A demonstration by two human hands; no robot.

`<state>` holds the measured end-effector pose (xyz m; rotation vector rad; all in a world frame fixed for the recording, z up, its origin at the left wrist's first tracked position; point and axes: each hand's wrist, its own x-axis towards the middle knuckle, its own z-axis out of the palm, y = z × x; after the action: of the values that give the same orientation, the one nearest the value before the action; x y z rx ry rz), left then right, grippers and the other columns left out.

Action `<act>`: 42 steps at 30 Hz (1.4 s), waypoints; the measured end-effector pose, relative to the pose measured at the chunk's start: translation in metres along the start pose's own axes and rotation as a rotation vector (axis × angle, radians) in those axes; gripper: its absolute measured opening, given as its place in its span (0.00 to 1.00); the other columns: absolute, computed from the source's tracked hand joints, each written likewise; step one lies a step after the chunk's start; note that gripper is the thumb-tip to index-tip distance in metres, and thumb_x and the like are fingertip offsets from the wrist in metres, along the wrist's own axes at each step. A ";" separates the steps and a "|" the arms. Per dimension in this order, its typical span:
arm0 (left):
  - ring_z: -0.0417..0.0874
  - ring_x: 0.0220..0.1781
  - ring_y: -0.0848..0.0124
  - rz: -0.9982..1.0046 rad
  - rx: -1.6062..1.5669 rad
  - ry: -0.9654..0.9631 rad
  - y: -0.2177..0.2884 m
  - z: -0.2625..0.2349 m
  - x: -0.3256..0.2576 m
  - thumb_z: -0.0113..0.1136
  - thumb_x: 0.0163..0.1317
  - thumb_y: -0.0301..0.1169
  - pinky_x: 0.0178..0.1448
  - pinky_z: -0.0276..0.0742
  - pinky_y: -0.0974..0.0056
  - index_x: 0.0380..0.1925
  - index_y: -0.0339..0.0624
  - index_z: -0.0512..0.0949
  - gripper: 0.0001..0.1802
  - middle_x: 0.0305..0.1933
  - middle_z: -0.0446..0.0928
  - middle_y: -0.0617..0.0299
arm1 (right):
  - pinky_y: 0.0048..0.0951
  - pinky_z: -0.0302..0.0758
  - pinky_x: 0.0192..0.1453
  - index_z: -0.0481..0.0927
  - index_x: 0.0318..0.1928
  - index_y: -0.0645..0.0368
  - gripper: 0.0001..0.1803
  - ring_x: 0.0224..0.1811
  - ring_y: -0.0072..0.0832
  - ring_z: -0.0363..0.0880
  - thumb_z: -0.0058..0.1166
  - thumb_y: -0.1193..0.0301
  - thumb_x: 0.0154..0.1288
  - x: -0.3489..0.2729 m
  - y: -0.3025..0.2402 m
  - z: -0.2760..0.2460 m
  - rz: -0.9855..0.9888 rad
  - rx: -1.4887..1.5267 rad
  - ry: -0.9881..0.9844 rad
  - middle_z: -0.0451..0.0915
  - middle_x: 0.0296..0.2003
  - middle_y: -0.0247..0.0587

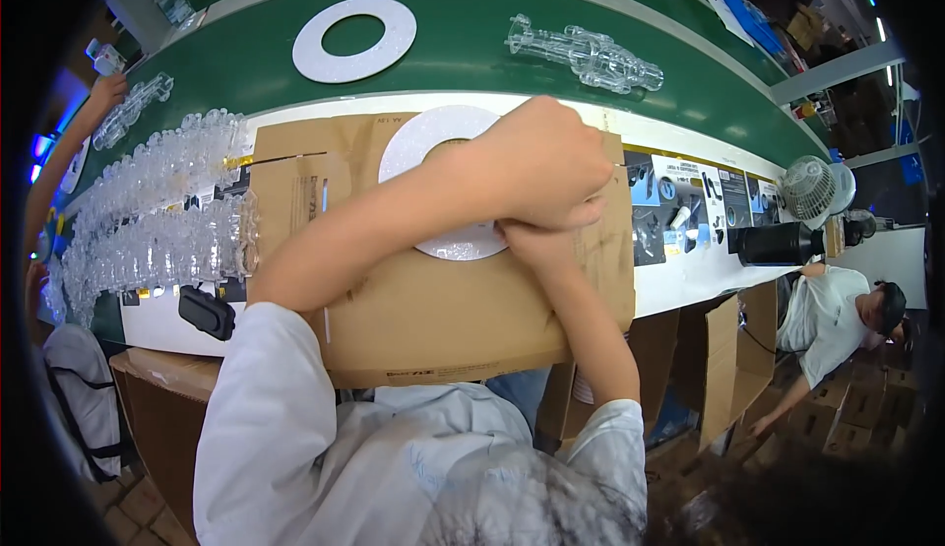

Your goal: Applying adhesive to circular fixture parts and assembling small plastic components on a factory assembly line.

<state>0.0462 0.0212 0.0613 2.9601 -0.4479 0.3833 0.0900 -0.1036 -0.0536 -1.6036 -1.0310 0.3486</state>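
A: Green belt (472, 49) runs across the far side, beyond both hands, with a white strip of surface (679, 285) along its near edge. What sits on the belt?

B: A white flat ring (354, 39) far off to the left of the hands, and a clear plastic moulded piece (586, 54) straight beyond them.

A: And under the hands?

B: A flattened brown cardboard sheet (443, 310) laid on the surface. On it lies a second white ring (433, 147), partly covered by the hands.

A: How are the hands?

B: The left hand (541, 167) is curled into a loose fist over the ring's right side; the right hand (532, 241) is tucked beneath it, mostly hidden. I cannot tell whether either grips the ring or only presses on it.

A: Any containers?

B: Open cardboard boxes (733, 349) stand below the surface, to the right of the hands; their contents cannot be seen.

A: To the left?

B: Rows of clear plastic pieces (157, 221), then a small black device (207, 312) nearer. Right of the hands are printed picture cards (679, 211), a black cylinder (778, 244) and a small white fan (812, 190). Another person (837, 320) bends down beyond those.
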 end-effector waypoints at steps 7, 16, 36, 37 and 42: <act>0.79 0.17 0.61 -0.029 0.012 0.194 0.015 0.012 -0.005 0.57 0.50 0.43 0.21 0.71 0.58 0.10 0.43 0.78 0.18 0.13 0.75 0.56 | 0.35 0.74 0.55 0.76 0.55 0.58 0.26 0.56 0.30 0.75 0.60 0.77 0.52 -0.008 0.008 0.005 -0.098 -0.087 -0.052 0.77 0.53 0.38; 0.79 0.17 0.60 -0.047 -0.010 0.100 0.011 0.009 -0.003 0.57 0.41 0.39 0.22 0.73 0.58 0.09 0.44 0.78 0.12 0.14 0.77 0.55 | 0.33 0.73 0.58 0.77 0.57 0.54 0.26 0.57 0.27 0.74 0.60 0.76 0.54 -0.008 0.012 0.005 -0.131 -0.063 -0.088 0.78 0.53 0.34; 0.75 0.13 0.58 -0.011 -0.053 0.171 0.004 0.021 -0.005 0.57 0.40 0.39 0.19 0.71 0.58 0.06 0.40 0.76 0.15 0.11 0.74 0.54 | 0.32 0.74 0.56 0.78 0.55 0.55 0.28 0.56 0.28 0.76 0.62 0.77 0.49 -0.007 0.012 0.009 -0.131 -0.090 -0.078 0.79 0.51 0.34; 0.75 0.12 0.58 -0.003 -0.056 0.192 0.003 0.022 -0.006 0.56 0.40 0.39 0.18 0.70 0.58 0.06 0.40 0.76 0.15 0.10 0.74 0.53 | 0.33 0.73 0.57 0.78 0.56 0.55 0.29 0.57 0.29 0.75 0.63 0.76 0.49 -0.007 0.009 0.011 -0.169 -0.118 -0.049 0.78 0.53 0.35; 0.74 0.12 0.58 0.002 -0.053 0.191 0.002 0.021 -0.004 0.56 0.38 0.38 0.18 0.70 0.58 0.05 0.40 0.75 0.14 0.09 0.72 0.53 | 0.34 0.72 0.60 0.76 0.58 0.54 0.31 0.60 0.30 0.73 0.64 0.74 0.49 -0.007 0.006 0.002 -0.096 -0.191 -0.077 0.76 0.56 0.36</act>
<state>0.0469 0.0166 0.0406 2.8362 -0.4302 0.6372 0.0872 -0.1078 -0.0621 -1.7144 -1.2263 0.2544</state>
